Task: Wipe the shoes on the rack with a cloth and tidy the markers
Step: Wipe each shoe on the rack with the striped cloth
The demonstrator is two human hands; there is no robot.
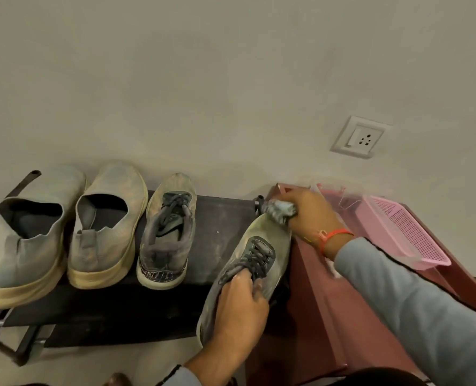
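Wiping under way: left hand [238,307] grips the laced shoe [248,270], right hand [309,215] clamps the cloth [278,211] at its toe; three shoes on the rack [225,215] look dusty, no markers visible.

You have one wide-angle head view, looking forward and down from close above the shoe rack [225,218], facing the wall [231,79] behind it.
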